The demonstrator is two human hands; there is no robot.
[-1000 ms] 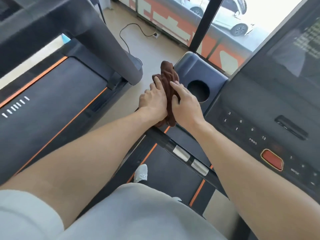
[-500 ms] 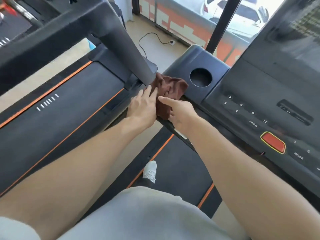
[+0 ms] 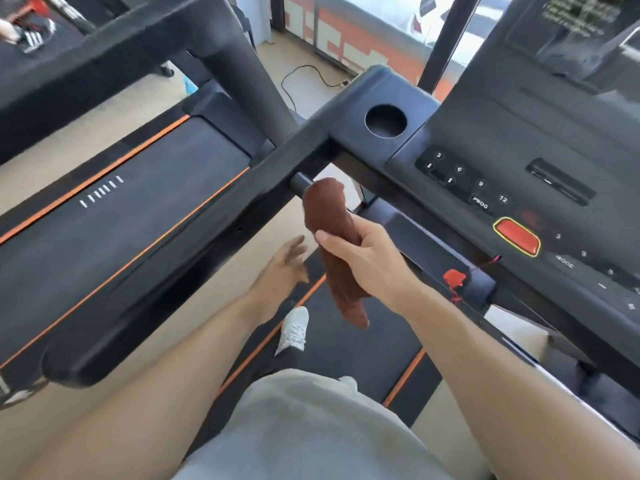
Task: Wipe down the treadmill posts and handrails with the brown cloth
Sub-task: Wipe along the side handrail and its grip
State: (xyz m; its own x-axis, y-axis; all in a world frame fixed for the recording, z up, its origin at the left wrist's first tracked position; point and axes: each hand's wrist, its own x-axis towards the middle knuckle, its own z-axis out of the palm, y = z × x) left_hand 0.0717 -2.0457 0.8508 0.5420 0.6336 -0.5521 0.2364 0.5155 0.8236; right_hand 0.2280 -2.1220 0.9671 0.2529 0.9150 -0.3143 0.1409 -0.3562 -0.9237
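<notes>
Gym floor (image 3: 194, 306), beige and smooth, runs between machines. Neighbouring treadmill belt (image 3: 114, 216), dark with orange side stripes, lies at left. Black power cable (image 3: 301, 77) loops across floor toward wall socket. Low wall (image 3: 349, 39) at far end painted orange and white. Above it, large window with dark vertical frame post (image 3: 446, 39); white car (image 3: 429, 19) parked outside in bright daylight. Sunlight washes in across floor.

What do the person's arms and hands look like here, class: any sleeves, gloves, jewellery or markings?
Both forearms are bare to the picture's lower edge, with no sleeves showing. The left hand is slightly blurred; the right hand is sharp. Neither shows gloves, rings, a watch or markings.
</notes>
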